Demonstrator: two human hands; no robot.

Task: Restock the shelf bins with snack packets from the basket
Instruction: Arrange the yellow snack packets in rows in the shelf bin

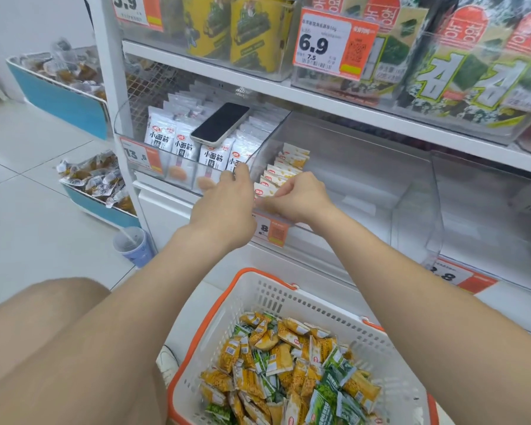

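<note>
At the front left corner of the clear bin [417, 210], two hands meet: the right hand [295, 197] pinches the frontmost of roughly seven yellow-white packets [284, 170] standing in one row; the left hand [224, 207] touches the bin wall, grip unclear. One basket [288, 297] below holds many more.

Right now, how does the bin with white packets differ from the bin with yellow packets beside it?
The white-packet bin is packed nearly full; the yellow-packet bin holds one row at its left wall and is mostly bare. A phone lies on the white-packet bin's stock; none on the yellow-packet bin's. Both are clear plastic with orange price tags.
</note>
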